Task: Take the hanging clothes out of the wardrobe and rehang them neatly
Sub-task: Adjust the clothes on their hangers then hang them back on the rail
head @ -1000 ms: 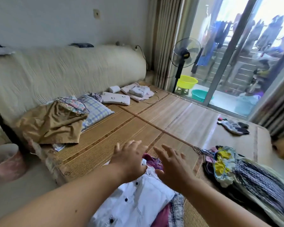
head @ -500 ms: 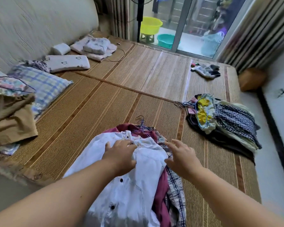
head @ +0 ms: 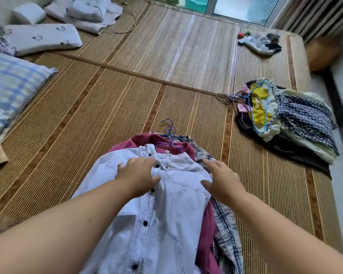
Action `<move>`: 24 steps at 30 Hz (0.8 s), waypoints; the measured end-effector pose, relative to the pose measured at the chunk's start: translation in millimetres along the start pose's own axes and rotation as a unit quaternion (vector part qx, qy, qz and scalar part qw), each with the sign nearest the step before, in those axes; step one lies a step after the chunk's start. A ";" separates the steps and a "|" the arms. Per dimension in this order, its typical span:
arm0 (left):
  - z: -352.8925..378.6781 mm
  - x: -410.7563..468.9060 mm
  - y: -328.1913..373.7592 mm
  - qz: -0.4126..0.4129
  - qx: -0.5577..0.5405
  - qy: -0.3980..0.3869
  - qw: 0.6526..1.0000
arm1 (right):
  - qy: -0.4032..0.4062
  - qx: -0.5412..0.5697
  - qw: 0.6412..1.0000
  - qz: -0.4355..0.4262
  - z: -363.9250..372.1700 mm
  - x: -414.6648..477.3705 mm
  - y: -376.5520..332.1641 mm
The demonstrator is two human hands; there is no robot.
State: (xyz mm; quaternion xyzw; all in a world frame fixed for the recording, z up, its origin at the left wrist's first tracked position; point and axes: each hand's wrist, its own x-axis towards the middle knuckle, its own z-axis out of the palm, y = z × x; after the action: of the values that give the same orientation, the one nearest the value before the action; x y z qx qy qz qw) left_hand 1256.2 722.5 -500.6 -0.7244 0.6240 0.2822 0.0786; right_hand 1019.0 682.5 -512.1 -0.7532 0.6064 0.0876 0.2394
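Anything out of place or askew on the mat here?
Yes: the clothes heap at the right lies jumbled, a blue hanger loose on top and tangled hanger hooks sticking out leftward. Nothing looks damaged.

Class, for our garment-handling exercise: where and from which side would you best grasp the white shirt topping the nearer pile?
Probably at the shoulders of the white shirt, beside its collar, from above: it lies flat, front up, and left hand and right hand rest there.

Shirt (head: 166, 210) atop garments, on mat (head: 87, 119)
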 end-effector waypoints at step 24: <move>128.4 267.3 60.0 -0.174 -0.408 0.047 0.895 | -0.066 0.197 0.978 -0.001 119.9 272.3 64.3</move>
State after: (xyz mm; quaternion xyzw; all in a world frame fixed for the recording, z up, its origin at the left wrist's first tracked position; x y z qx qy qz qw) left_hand 1175.9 540.0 -728.1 -0.8020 0.3212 0.4598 -0.2055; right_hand 1044.5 491.5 -747.7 -0.6844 0.5937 0.0158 0.4228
